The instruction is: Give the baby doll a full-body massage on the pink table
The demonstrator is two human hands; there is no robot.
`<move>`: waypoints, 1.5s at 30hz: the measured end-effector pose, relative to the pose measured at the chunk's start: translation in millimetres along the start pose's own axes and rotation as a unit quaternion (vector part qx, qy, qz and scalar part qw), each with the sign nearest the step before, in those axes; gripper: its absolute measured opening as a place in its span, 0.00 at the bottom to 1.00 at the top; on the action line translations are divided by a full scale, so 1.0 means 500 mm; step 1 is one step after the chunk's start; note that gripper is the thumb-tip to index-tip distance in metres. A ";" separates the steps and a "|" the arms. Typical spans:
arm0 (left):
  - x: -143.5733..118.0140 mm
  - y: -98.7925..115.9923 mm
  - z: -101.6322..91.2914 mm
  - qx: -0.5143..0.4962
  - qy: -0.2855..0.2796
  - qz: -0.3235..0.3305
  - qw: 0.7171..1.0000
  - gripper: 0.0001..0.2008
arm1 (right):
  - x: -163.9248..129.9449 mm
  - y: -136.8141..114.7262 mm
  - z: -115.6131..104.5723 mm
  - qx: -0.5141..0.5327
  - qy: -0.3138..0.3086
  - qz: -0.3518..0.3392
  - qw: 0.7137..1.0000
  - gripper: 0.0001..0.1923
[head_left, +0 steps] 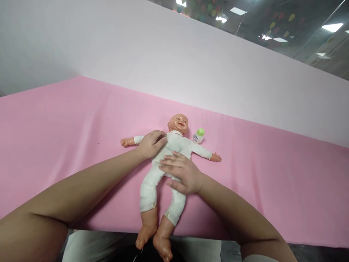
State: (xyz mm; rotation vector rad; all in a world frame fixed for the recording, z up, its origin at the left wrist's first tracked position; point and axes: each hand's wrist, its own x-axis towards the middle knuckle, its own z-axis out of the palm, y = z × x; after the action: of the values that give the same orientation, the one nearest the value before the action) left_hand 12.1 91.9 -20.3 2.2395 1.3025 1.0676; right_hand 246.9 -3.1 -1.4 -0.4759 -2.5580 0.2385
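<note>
A baby doll (176, 141) with a white cloth body lies on its back, head toward the wall and feet over the near edge. My left hand (152, 143) rests at the doll's shoulder and upper chest on the left side, its fingers loosely curved and nothing seen in them. Across the lower belly and hip lies my right hand (184, 173), fingers stretched out and apart. Beside the doll's head, on the right, a small bottle (199, 135) with a green cap is on the pink cover.
A pink cloth (272, 174) covers the table under the doll. Behind it rises a white wall (163, 54), with glass (267, 22) showing ceiling lights above. The table's near edge runs in front of my lap (89, 245).
</note>
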 end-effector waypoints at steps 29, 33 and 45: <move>-0.008 0.006 0.008 0.080 -0.056 0.046 0.994 0.25 | -0.022 0.126 -0.024 -0.071 0.032 0.330 0.941 0.30; -0.010 0.010 -0.003 0.055 -0.035 0.066 0.996 0.25 | -0.030 0.149 -0.024 -0.101 0.045 0.368 0.923 0.33; -0.106 0.150 -0.003 -0.067 -0.267 0.281 0.919 0.32 | -0.022 0.149 -0.022 -0.116 0.023 0.365 0.923 0.37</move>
State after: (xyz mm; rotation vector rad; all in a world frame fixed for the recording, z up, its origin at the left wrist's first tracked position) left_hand 39.6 7.8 3.4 2.5977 0.3562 0.5872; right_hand 282.8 62.4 -16.5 -1.5002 -2.2584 0.1768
